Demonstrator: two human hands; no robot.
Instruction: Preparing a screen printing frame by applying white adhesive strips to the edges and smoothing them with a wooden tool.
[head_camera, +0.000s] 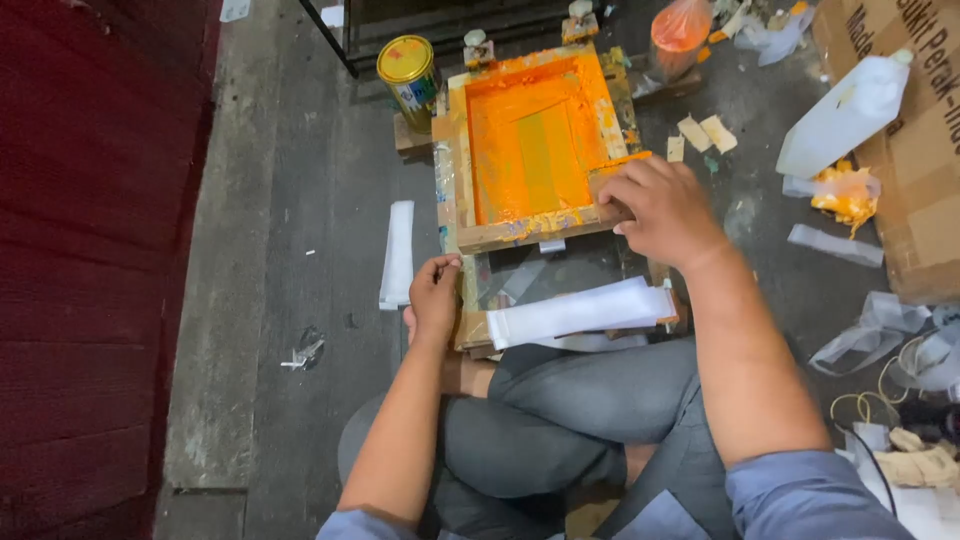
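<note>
grey-trousered knees (560, 420) nearest | left hand (433, 298) pinches base board's (470, 325) left edge | right hand (665, 210) curled on orange screen frame's (530, 140) near-right corner | frame ahead, long axis running away | white strips (580, 312) between hands

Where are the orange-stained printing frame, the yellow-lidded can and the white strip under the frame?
Printing frame (470, 150): head view, on its left wooden rail.
Yellow-lidded can (404, 58): head view, on the lid.
White strip (580, 312): head view, mid-length on its top face.
</note>
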